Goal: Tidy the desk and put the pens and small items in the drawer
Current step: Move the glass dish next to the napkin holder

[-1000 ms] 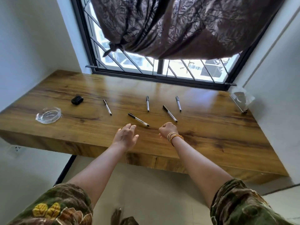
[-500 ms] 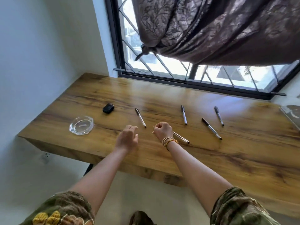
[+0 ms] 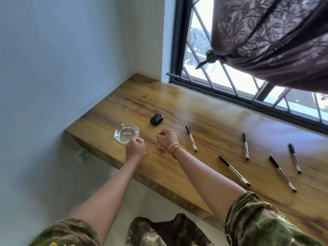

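Several black-capped pens lie spread on the wooden desk (image 3: 204, 114): one (image 3: 191, 138) just right of my right hand, one (image 3: 234, 170) nearer the front edge, and others (image 3: 245, 146) further right. A small black case (image 3: 156, 119) sits beyond my hands. A clear glass dish (image 3: 126, 133) rests at the desk's left end. My left hand (image 3: 135, 148) hovers curled at the dish's near rim, holding nothing I can see. My right hand (image 3: 166, 139), with bangles at the wrist, is fisted over bare wood between the dish and the nearest pen. No drawer is in view.
A white wall (image 3: 62, 68) closes the desk's left end, with a wall socket (image 3: 83, 155) below it. A barred window (image 3: 221, 80) and a knotted brown curtain (image 3: 266, 38) run along the far side. The desk's front edge drops off toward me.
The view has swung left along the desk. Both hands moved left, away from the pens, toward the glass dish. The left hand's fingers have curled in; the right stays fisted.
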Demonstrator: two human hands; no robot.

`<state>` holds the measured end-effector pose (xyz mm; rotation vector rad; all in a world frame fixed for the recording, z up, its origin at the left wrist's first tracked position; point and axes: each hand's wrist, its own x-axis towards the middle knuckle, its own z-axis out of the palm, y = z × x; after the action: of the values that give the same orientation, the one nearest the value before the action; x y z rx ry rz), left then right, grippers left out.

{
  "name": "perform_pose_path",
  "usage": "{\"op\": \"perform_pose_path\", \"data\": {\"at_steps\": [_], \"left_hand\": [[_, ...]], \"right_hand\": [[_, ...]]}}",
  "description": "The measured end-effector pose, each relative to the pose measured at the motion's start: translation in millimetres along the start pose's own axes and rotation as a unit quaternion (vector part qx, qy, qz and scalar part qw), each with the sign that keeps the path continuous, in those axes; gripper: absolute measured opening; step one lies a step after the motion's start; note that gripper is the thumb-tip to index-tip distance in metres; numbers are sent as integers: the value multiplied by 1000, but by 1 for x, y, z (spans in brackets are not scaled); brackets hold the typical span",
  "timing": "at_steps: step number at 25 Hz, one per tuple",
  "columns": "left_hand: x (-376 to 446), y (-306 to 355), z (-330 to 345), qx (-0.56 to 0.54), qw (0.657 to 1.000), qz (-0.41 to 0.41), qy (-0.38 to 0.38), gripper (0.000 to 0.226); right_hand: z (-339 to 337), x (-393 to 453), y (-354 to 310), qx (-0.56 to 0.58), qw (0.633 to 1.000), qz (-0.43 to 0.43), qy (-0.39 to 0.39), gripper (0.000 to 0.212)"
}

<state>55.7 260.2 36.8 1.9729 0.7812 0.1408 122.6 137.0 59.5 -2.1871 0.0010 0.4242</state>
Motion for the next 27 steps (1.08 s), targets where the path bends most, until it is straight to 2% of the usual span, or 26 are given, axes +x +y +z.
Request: {"op": "perform_pose_path", "data": {"at_steps": [2,5,8,11,15,17,20,23,27], "left_hand": [[8,-3,-5,-59,994,-67,66,19],[19,-6,-18,-144,961,-171,162,26],[32,-11,-29,-196,950,-196,142,28],[46,-17,-31,-195,955,-202,97,35],[37,-12,-21,-201,961,-160,97,26],[28,-3,-9,-198,970,-119,81,31],[12,21,17,-180,983,-40,14,38],[-4,54,53,-160,982,29,-92,39],[-35,103,125,-135,974,59,-170,52]], "right_hand": [[16,13,-17,-10,999,5,-31,15],[42,29,-39,-43,994,23,-95,36],[62,36,-50,-97,987,8,-128,54],[69,36,-48,-131,988,-28,-78,44],[59,24,-34,-78,995,-52,-29,31],[40,18,-25,-31,998,-51,-1,30],[-3,9,-3,27,995,-40,82,33],[-54,-3,29,65,983,-9,174,28],[-132,-22,95,118,957,36,263,23]]}}
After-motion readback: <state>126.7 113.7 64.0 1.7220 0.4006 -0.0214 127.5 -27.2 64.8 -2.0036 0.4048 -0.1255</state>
